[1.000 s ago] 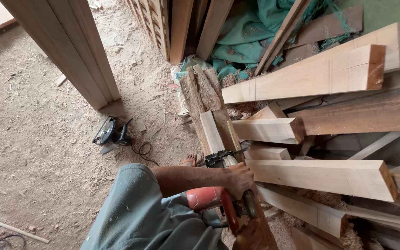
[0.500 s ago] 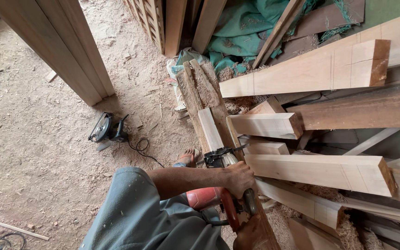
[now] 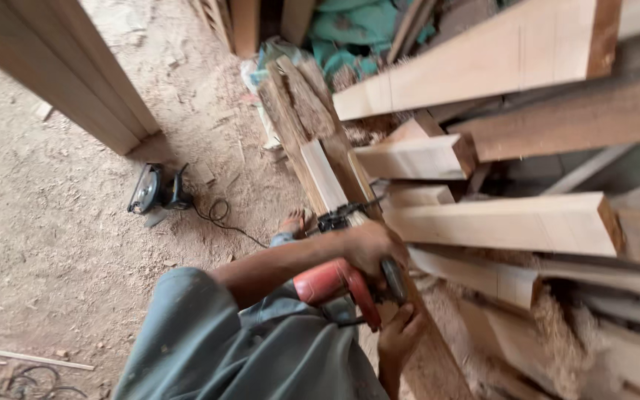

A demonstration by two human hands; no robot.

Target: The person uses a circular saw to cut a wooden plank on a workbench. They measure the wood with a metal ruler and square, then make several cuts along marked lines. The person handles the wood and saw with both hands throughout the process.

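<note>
1. Gripped a red power tool [image 3: 335, 285] in the right hand [image 3: 368, 248], fingers curled tight around its upper body and handle.
2. Lay low in the frame, the tool, on a long wooden plank [image 3: 327, 174], just beside the stack of pale beams [image 3: 512, 222].
3. Ran its long axis roughly level, red rear end toward the grey-clad knee [image 3: 216, 348], dark front end toward the beams on the right.
4. Stretched the plank from the upper middle of the view down to the lower right, long axis slanted, far end pointing away toward the green cloth [image 3: 350, 26].
5. Sat lower, the left hand [image 3: 401, 337], fingers bent and pressed against the plank just under the tool; could not tell whether gripping the edge or only resting there.
6. Showed a bare foot [image 3: 292, 222] beside the plank, near a dark clamp-like fitting [image 3: 342, 216].
7. Lay well apart on the dusty floor [image 3: 46, 222], a circular saw [image 3: 155, 191] with a trailing black cord [image 3: 224, 218].
8. Leaned at upper left, a wooden frame [image 3: 75, 67].
</note>
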